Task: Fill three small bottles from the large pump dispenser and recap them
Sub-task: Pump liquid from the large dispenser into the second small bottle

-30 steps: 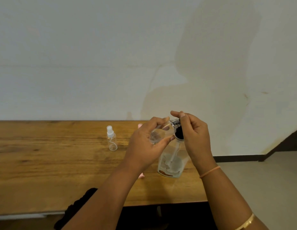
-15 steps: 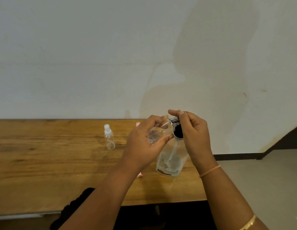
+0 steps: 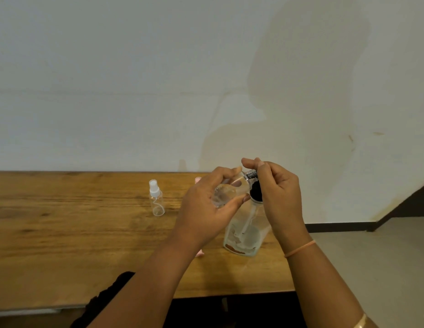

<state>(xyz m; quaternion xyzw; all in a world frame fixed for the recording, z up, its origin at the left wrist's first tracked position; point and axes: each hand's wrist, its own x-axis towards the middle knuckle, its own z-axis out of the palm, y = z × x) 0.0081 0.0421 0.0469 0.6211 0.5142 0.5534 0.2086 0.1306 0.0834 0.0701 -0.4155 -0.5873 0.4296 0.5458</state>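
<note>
My left hand (image 3: 206, 209) grips a small clear bottle (image 3: 226, 191), tilted with its neck toward the pump. The large clear pump dispenser (image 3: 244, 233) stands near the table's right end, its black collar (image 3: 255, 192) showing between my hands. My right hand (image 3: 277, 192) curls over the silver pump head (image 3: 250, 174), fingers on top of it. A second small clear bottle (image 3: 157, 200) with a white spray cap stands upright to the left on the wooden table (image 3: 64, 233). A pink object (image 3: 198, 179) shows just behind my left hand, mostly hidden.
A plain white wall rises right behind the table. The table's right edge ends just past the dispenser, with grey floor and a dark skirting beyond. A black cloth (image 3: 106, 301) hangs at the near edge.
Both hands and the bottle stay in nearly the same pose. The view has shifted slightly; nothing was let go or picked up.
</note>
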